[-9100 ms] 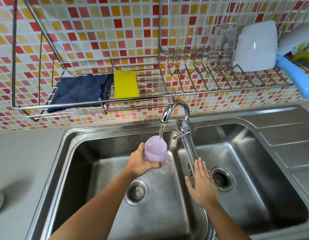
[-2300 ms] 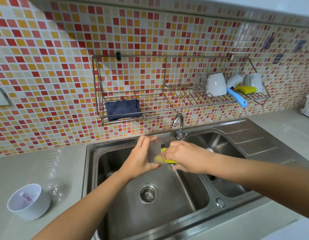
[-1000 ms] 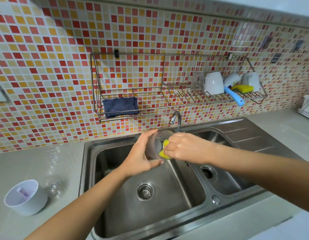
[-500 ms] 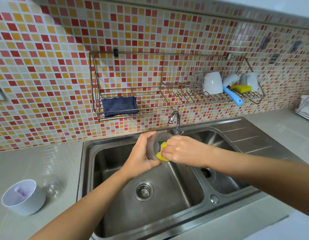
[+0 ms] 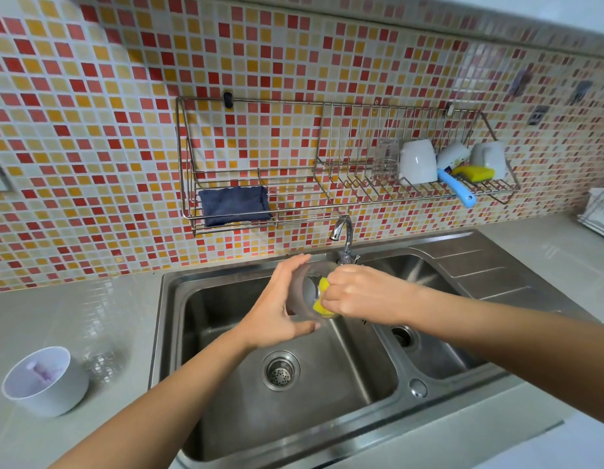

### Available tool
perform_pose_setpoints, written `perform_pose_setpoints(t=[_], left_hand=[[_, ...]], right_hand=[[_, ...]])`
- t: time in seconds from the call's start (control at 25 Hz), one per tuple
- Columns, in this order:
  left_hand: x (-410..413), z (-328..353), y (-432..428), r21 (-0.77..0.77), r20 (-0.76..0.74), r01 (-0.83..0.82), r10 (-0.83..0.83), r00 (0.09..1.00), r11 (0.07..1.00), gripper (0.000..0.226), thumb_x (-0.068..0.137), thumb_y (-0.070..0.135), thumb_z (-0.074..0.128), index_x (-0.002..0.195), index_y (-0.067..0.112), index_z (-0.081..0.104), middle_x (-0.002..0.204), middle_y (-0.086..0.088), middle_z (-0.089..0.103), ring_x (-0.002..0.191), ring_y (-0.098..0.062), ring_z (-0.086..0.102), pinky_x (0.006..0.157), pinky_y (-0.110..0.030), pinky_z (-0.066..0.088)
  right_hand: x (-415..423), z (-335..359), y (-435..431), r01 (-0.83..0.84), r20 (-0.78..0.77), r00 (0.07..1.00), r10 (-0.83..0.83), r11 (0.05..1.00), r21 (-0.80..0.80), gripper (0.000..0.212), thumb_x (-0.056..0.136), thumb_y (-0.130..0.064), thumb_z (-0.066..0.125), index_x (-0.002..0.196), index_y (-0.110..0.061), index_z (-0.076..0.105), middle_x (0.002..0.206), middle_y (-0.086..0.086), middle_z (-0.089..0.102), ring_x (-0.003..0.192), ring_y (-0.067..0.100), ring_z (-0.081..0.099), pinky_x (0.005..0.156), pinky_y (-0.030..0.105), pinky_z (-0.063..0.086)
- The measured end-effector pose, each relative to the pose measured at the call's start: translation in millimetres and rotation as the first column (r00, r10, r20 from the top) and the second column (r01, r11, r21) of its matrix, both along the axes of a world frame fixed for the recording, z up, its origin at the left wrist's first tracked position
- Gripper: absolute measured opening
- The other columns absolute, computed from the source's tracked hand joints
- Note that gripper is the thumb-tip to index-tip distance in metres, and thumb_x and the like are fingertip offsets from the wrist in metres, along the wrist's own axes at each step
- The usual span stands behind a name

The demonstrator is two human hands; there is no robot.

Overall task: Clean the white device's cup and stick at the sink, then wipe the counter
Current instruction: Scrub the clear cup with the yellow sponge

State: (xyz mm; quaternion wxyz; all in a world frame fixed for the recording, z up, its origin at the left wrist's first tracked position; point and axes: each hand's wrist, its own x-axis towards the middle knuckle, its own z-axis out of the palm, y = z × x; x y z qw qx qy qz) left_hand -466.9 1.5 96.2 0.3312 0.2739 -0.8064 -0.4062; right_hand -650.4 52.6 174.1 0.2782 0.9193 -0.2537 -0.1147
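My left hand (image 5: 276, 309) grips a clear cup (image 5: 305, 292) held on its side over the left sink basin (image 5: 226, 319). My right hand (image 5: 358, 294) presses a yellow sponge (image 5: 320, 299) into the cup's mouth. Most of the cup is hidden by both hands. The white device (image 5: 45, 380) stands on the grey counter (image 5: 73, 319) at the far left, with purple residue and a small stick-like part inside. No water runs from the faucet (image 5: 342, 233).
A wire wall rack (image 5: 293, 211) above the sink holds a dark blue cloth (image 5: 234, 205), white cups (image 5: 417, 160), a blue-handled brush (image 5: 457, 189) and a second yellow sponge (image 5: 474, 172). The right basin (image 5: 429, 343) and drainboard (image 5: 490, 269) lie right. A wire object (image 5: 600, 211) sits far right.
Since the rinse under running water, the water has stopped and the yellow sponge has left the rack. Over the last second my right hand keeps working the sponge in the cup, both shifting slightly.
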Motion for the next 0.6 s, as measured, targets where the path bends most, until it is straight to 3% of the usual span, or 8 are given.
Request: perform_pose_setpoints(t=[0.08,0.2,0.28,0.36,0.52,0.6], left_hand=[[2.5,1.8,-2.3,0.0,0.066,0.065,-0.064,0.996,0.998,0.104,0.061,0.022,0.084,0.142,0.037,0.021,0.146,0.013,0.032,0.133,0.005,0.03,0.109,-0.012,0.026],[-1.2,-2.0,-0.8,-0.099,0.054,-0.042,0.047,0.997,0.994,0.09,0.057,0.028,0.086,0.133,0.024,0.037,0.131,0.005,0.048,0.123,-0.006,0.045,0.104,-0.024,0.038],[-5.6,-6.7,2.0,-0.073,-0.01,-0.089,0.089,0.996,0.993,0.087,0.055,0.027,0.087,0.127,0.024,0.037,0.126,-0.001,0.048,0.12,-0.01,0.047,0.102,-0.024,0.04],[-6.8,-7.6,3.0,-0.044,-0.03,-0.087,0.085,0.996,0.995,0.089,0.056,0.027,0.087,0.127,0.029,0.033,0.128,-0.001,0.045,0.122,-0.009,0.045,0.103,-0.019,0.037],[-1.9,-1.0,-0.9,-0.018,0.051,0.021,-0.02,0.998,1.0,0.098,0.06,0.023,0.085,0.14,0.028,0.027,0.141,0.012,0.038,0.129,0.004,0.036,0.104,-0.009,0.029],[-3.9,-1.7,-0.5,-0.084,0.057,-0.019,0.024,0.998,0.996,0.096,0.059,0.022,0.086,0.138,0.022,0.033,0.137,0.008,0.045,0.124,0.003,0.042,0.099,-0.003,0.029]], right_hand=[[0.3,4.8,-1.2,-0.019,-0.049,0.999,0.019,1.0,-0.002,0.02,0.062,-0.014,0.079,0.059,-0.024,0.062,0.058,-0.009,0.059,0.063,0.013,0.055,0.059,0.024,0.045],[0.7,-2.3,1.0,-0.028,0.034,0.999,0.027,0.999,0.025,0.014,0.069,-0.013,0.074,0.069,-0.023,0.064,0.066,-0.009,0.061,0.067,0.014,0.056,0.062,0.024,0.048],[-0.7,-10.9,4.2,0.014,0.104,0.994,-0.017,0.999,0.031,0.011,0.078,-0.014,0.061,0.073,-0.024,0.065,0.068,-0.009,0.062,0.068,0.014,0.057,0.064,0.024,0.049],[-1.7,-12.3,5.5,0.05,0.097,0.994,-0.051,0.999,0.013,0.022,0.08,-0.015,0.049,0.069,-0.025,0.065,0.065,-0.009,0.063,0.067,0.013,0.057,0.063,0.024,0.049],[-2.7,-3.9,2.0,0.005,-0.036,0.999,-0.005,1.0,-0.008,0.015,0.066,-0.018,0.074,0.06,-0.025,0.063,0.059,-0.01,0.061,0.066,0.012,0.056,0.06,0.023,0.047],[2.5,-3.8,3.0,0.042,0.021,0.999,-0.042,0.999,-0.018,0.019,0.063,-0.017,0.078,0.058,-0.026,0.062,0.058,-0.01,0.06,0.065,0.012,0.055,0.059,0.023,0.045]])
